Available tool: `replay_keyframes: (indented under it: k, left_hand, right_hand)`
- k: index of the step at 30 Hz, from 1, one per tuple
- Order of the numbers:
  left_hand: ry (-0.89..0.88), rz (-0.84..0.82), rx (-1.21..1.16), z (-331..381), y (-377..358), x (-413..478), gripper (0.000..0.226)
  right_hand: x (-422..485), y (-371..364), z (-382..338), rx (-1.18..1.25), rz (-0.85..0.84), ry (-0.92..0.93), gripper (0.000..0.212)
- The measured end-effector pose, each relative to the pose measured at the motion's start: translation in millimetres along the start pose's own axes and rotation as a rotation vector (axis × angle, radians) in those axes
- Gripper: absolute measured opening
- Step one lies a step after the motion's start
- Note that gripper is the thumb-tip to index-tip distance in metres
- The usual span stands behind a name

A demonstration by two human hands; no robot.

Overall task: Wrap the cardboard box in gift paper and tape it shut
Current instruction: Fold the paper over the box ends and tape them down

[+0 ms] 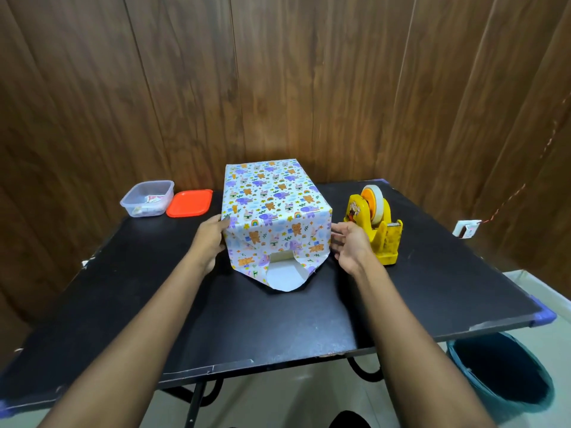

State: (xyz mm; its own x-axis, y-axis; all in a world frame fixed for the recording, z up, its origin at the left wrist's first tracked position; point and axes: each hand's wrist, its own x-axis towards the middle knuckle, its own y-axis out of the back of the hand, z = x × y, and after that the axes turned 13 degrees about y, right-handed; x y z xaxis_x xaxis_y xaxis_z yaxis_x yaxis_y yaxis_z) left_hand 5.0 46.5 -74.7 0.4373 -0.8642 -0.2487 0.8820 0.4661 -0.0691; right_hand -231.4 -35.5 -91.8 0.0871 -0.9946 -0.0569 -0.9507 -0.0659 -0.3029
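Box in gift paper, animal print, sits on the black table, at 12 o'clock from me, past the table's middle. Top and both long sides are covered. On the near end the side folds are in and the top fold is down. Between them a small pale patch shows at the bottom, maybe bare cardboard, can't tell. The bottom flap lies flat on the table toward me at 6 o'clock of the box, white side up, not folded up.

My left hand is at 9 o'clock of the box, fingers straight and flat against the left side near the front corner, holding nothing. My right hand is at 3 o'clock of the box, fingers spread and loose, nothing in it. Its fingertips are just beside the right side. Touching or not, can't tell.

A yellow tape dispenser with a roll on it stands at 3 o'clock of the box, just behind my right hand. A clear tub with small bits inside and its orange lid are at 10 o'clock, side by side on the far edge. A dark bin sits on the floor at 4 o'clock, under the table corner.
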Motion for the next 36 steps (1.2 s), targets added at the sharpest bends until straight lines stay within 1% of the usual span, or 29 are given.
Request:
replay_keyframes:
  k: [2, 5, 9, 11, 13, 14, 16, 18, 21, 23, 24, 26, 28, 29, 31, 32, 33, 35, 36]
  left_hand:
    - [0.002, -0.004, -0.107, -5, 3, -7, 0.021]
    - [0.033, -0.027, -0.248, -16, 2, -16, 0.023]
    - [0.13, -0.043, -0.387, -39, -8, -24, 0.024]
    - [0.198, -0.05, -0.367, -46, -22, -27, 0.026]
    - [0.24, -0.074, -0.281, -44, -36, -30, 0.036]
    - [0.243, -0.114, -0.306, -40, -42, -31, 0.043]
    - [0.227, -0.217, -0.456, -31, -45, -33, 0.051]
    - [0.211, -0.294, -0.545, -23, -40, -38, 0.05]
    - [0.216, -0.337, -0.532, -25, -34, -36, 0.044]
    - [0.259, -0.345, -0.549, -33, -37, -37, 0.043]
    - [0.28, -0.35, -0.561, -38, -40, -38, 0.044]
    - [0.294, -0.365, -0.599, -48, -46, -38, 0.041]
    - [0.29, -0.288, -0.678, -57, -46, -36, 0.031]
    - [0.293, -0.221, -0.729, -62, -44, -36, 0.026]
    - [0.299, -0.086, -0.825, -70, -27, -29, 0.025]
    - [0.299, -0.059, -0.844, -70, -17, -26, 0.03]
    - [0.308, -0.044, -0.846, -72, -6, -25, 0.042]
    - [0.336, -0.053, -0.831, -74, 9, -24, 0.067]
    - [0.337, -0.088, -0.809, -73, 11, -24, 0.072]
  right_hand:
    - [0, 1, -16, 0.111, -0.005, 0.019, 0.038]
    - [-2, 0, -54, 0.228, 0.008, 0.093, 0.029]
    - [-19, -15, -91, 0.363, -0.117, 0.168, 0.027]
    - [-35, -32, -102, 0.352, -0.216, 0.231, 0.023]
    - [-51, -51, -108, 0.256, -0.312, 0.324, 0.019]
    - [-56, -59, -107, 0.181, -0.348, 0.375, 0.019]
    - [-62, -69, -99, 0.056, -0.403, 0.429, 0.022]
    - [-65, -71, -89, 0.033, -0.442, 0.385, 0.023]
    - [-67, -72, -78, 0.086, -0.458, 0.276, 0.03]
    - [-68, -74, -71, 0.059, -0.486, 0.265, 0.032]
    - [-68, -75, -67, -0.026, -0.497, 0.298, 0.032]
    - [-70, -76, -61, -0.303, -0.525, 0.42, 0.032]
    - [-70, -77, -50, -0.569, -0.559, 0.517, 0.034]
    - [-68, -75, -42, -0.666, -0.579, 0.549, 0.034]
    - [-68, -72, -32, -0.789, -0.625, 0.56, 0.033]
    - [-66, -69, -30, -0.803, -0.628, 0.564, 0.031]
    - [-67, -66, -30, -0.773, -0.625, 0.552, 0.03]
    - [-64, -64, -34, -0.715, -0.573, 0.505, 0.032]
    - [-56, -62, -37, -0.743, -0.519, 0.503, 0.031]
